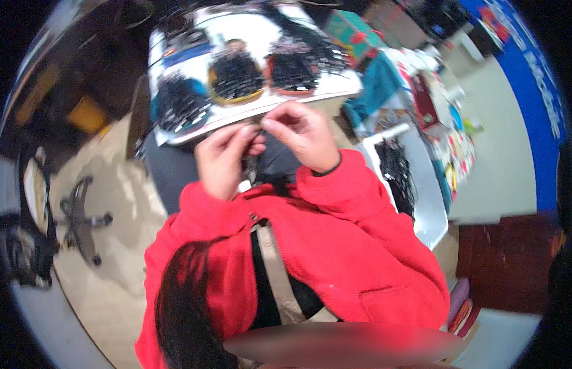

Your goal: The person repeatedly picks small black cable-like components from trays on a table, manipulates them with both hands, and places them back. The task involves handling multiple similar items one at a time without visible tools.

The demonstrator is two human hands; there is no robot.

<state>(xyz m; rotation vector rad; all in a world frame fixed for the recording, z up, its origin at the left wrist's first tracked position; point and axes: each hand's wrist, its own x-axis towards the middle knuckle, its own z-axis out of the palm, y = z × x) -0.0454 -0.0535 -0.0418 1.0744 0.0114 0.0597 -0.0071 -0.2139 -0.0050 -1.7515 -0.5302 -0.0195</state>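
Note:
In front of my chest, just short of the white table's near edge, my two hands meet at the fingertips. My left hand (226, 155) is closed, with thumb and fingers pinched together. My right hand (305, 136) is pinched too, its thumb and forefinger touching beside the left fingertips. Whatever sits between them is small and blurred, so I cannot tell its kind. Beyond the hands stand a blue tray (206, 90), a yellow tray (244, 98) and an orange tray (296, 93), each heaped with thin black pieces with shiny bits.
The white table (230, 111) also bears a loose black bundle (326, 55) at its far right. On my right, a white bin (430, 215) holds black cable-like strands (394, 169). Behind it are a green box (350, 37) and piled cloths. A wheeled chair base (83, 215) stands at left.

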